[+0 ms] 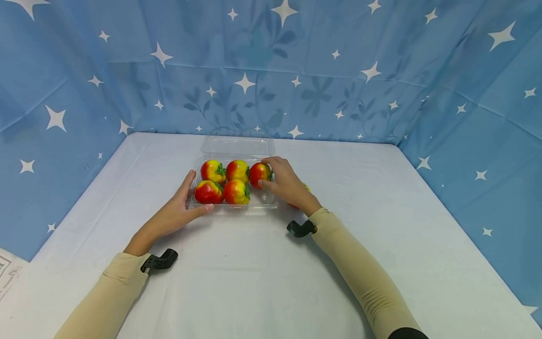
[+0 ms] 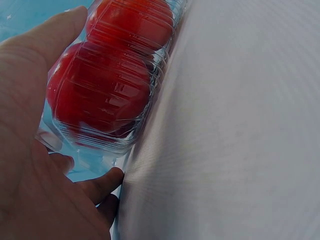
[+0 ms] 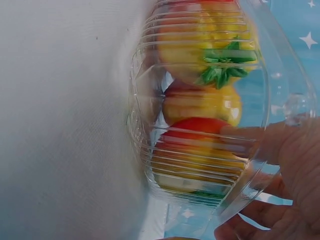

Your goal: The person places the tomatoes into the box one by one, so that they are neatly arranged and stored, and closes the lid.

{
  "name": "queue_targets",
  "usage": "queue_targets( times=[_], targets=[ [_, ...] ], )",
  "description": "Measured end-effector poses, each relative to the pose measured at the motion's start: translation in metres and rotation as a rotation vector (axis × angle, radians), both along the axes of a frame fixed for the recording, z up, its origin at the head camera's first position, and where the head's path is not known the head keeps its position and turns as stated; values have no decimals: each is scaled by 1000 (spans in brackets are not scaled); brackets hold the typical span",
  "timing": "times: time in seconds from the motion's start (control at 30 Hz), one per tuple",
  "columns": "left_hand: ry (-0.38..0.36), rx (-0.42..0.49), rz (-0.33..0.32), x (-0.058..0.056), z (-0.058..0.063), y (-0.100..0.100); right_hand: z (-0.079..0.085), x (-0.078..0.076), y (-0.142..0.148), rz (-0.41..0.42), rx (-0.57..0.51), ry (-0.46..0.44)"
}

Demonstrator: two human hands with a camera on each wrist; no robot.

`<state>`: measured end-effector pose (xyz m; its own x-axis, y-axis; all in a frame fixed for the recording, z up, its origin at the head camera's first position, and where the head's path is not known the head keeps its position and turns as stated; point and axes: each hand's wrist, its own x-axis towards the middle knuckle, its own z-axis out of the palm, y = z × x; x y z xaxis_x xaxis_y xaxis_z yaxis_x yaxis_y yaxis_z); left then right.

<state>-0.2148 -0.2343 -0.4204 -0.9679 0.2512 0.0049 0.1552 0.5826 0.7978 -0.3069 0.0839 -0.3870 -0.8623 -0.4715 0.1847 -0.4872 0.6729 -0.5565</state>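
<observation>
A clear plastic clamshell box (image 1: 259, 205) stands with its lid raised at the back. In its back row are two red-and-yellow fruits (image 1: 238, 170) with green leafy tops, and two more lie in the front row. My right hand (image 1: 289, 185) grips another such fruit (image 1: 258, 175) inside the back right corner, thumb in front and fingers behind. Through the ribbed wall in the right wrist view, the thumb touches this fruit (image 3: 192, 150). At the box's left end my left hand (image 1: 175, 212) rests with extended fingers along the side and the thumb by the front rim.
One more fruit (image 1: 306, 187) sits on the white-covered table (image 1: 237, 282), mostly hidden behind my right hand. The open lid (image 1: 237, 145) reaches toward the blue star-patterned curtain (image 1: 271, 70) at the back. Both wrists carry a black device (image 1: 160, 261).
</observation>
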Motion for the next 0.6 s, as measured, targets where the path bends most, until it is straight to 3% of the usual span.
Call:
queue_targets(
  times=[0.6],
  targets=[
    [1,-4,0,0,-1,0,11,2,9,39,-59,-43]
  ],
)
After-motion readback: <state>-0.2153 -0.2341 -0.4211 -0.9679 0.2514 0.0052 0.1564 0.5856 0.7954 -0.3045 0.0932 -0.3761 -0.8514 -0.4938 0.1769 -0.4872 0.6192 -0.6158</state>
